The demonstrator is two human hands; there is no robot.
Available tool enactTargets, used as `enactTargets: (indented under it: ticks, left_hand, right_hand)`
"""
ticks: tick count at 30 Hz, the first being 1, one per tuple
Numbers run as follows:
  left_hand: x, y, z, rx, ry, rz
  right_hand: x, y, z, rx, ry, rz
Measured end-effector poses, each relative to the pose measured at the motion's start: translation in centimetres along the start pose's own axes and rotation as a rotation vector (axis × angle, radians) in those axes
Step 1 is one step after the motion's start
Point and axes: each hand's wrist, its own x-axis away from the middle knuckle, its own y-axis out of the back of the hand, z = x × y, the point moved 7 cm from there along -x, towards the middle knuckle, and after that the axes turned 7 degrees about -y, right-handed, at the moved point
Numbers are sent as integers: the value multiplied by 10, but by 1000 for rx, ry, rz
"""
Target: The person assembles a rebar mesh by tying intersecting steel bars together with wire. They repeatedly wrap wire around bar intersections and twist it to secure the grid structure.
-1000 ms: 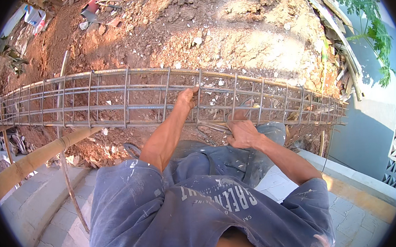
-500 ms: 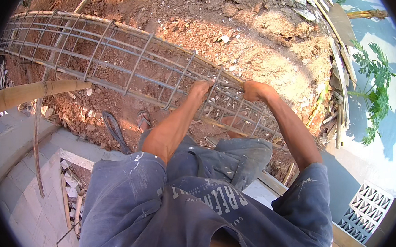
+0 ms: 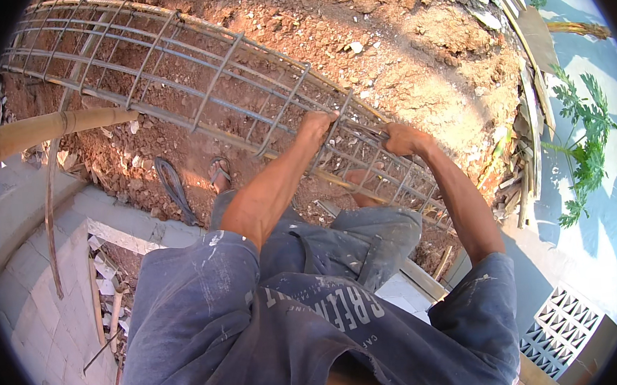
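Steel cage (image 3: pixel 218 80), long and gridded, spans crumbly reddish soil (image 3: pixel 413 49).

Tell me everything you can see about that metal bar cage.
The cage is long and narrow: lengthwise bars crossed by angular hoops, steel by its look, grey with rusty brown stretches. It slants from upper left toward lower right, over reddish soil. The left hand appears closed on it near one hoop; the right hand is at its farther edge, its grip unclear.

Steel cage (image 3: pixel 216 83), left grip (image 3: pixel 316 127), right grip (image 3: pixel 405 140)
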Motion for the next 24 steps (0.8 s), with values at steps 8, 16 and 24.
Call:
enactTargets:
  ticks: [8,16,24]
  left_hand:
    - [111,-27,-83,-952,-923,-344]
    - [99,-127,-87,-1105,-1106,160]
    - [35,-127,-118,-855,-670,0]
  right_hand:
    - [21,6,-7,-728,-163,277]
    - [97,69,63,658,-6,-299]
    - [6,146,49,879,357,-345]
